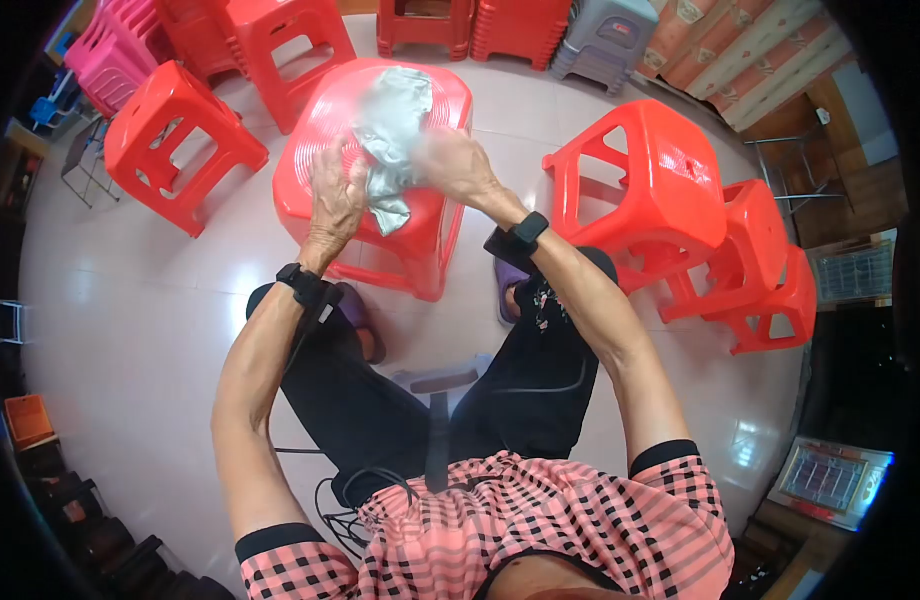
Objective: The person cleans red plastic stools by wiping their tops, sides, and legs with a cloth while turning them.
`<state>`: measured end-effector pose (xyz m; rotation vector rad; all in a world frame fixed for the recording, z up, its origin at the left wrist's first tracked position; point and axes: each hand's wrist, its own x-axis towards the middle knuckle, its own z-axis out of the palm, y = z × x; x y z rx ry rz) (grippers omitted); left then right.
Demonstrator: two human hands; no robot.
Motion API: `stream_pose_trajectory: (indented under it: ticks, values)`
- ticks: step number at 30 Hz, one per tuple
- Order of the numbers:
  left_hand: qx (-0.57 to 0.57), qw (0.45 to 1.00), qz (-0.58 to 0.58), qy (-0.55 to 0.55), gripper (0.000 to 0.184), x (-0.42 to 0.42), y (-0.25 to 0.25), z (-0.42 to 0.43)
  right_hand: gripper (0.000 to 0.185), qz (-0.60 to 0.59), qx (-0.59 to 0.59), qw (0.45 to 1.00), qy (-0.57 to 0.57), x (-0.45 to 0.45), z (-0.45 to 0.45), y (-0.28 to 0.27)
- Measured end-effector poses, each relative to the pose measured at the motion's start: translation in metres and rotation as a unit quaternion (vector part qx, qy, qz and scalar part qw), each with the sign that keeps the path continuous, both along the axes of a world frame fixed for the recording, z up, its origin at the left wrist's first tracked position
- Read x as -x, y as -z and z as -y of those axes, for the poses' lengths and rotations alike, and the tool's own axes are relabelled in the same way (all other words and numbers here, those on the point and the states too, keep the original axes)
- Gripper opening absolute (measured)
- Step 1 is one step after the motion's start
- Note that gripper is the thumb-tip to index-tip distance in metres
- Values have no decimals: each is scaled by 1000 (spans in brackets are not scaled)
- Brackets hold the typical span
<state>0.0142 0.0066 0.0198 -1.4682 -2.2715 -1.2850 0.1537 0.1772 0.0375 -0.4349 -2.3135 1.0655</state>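
A large red plastic stool (310, 125) stands upright in front of me, with ridged rings on its seat. On the seat lies a crumpled pale grey-green cloth (388, 150), its upper part smeared by motion. My left hand (337, 192) rests on the seat's near left part, fingers stretched out and thumb close to the cloth's edge. At the cloth's right side is my right hand (458, 165), blurred, with its fingers curled against the fabric and appearing to grip it. The exact hold of those fingertips is smeared.
Another red stool (185, 140) stands at left. Several more, including a near red stool (670, 165), line the right. Stacked red stools (520, 30), grey stools (605, 40) and pink stools (115, 60) stand at the back. Black cables (350, 520) hang by my left hip.
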Motion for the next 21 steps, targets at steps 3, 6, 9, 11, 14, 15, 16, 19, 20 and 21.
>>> stream_pose_trajectory:
  ticks: [3,6,9,11,14,15,16,19,20,21]
  values:
    - [63,992,-70,87,60,-34,-54,-3,37,-78,226,969,54,-13,5,-5]
    - [162,958,-169,168,72,-41,-71,-14,37,-109,286,948,92,-14,-6,23]
    - [250,912,-239,219,74,-26,-64,-30,40,-42,-11,992,115,-24,3,46]
    - [249,916,-165,268,72,1,-49,-41,43,-40,80,993,74,-28,10,41]
    - [271,895,-177,306,71,29,-47,-59,48,-45,-9,995,92,-25,13,56]
    - [283,894,-176,300,70,38,-45,-65,51,-16,-68,994,85,-29,17,46]
    - [295,892,-175,295,70,49,-44,-69,53,14,-127,989,78,-36,23,25]
    - [379,871,-175,258,66,47,-81,-81,60,23,-218,975,31,-33,21,25]
    - [419,862,-160,237,66,41,-101,-86,60,26,-228,973,23,-34,22,25]
    - [458,850,-144,217,65,39,-109,-90,60,30,-238,971,16,-34,23,23]
